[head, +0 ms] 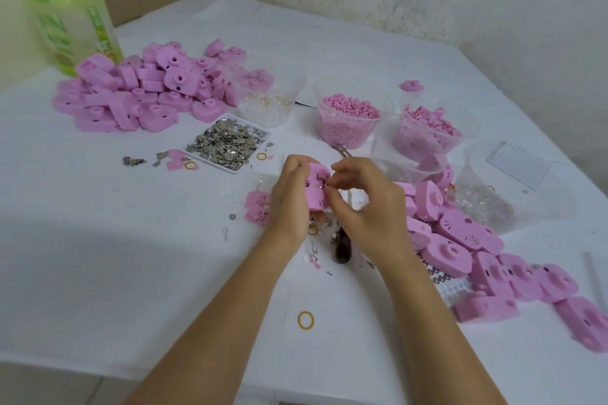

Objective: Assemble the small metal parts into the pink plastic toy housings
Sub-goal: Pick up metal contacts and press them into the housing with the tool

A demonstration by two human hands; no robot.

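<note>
Item in work: 1 pink housing [316,189], held above the white table [131,273] with its open face turned up toward the camera, probably so the recess can be seen and reached. The left hand [289,199] grips its left side, fingers curled round it as a steady. The right hand [365,204] pinches thumb and forefinger at the housing's right edge, beside a small metal part [318,182] seated in the face; whether another part sits between the fingertips cannot be told. Stock: tray of metal parts [227,141] just beyond the hands; far heap of housings [138,92] at the left; near heap of housings [460,240] close to the right forearm, crowding that side. Open room lies near left, where 1 rubber band [305,319] lies between the forearms.
</note>
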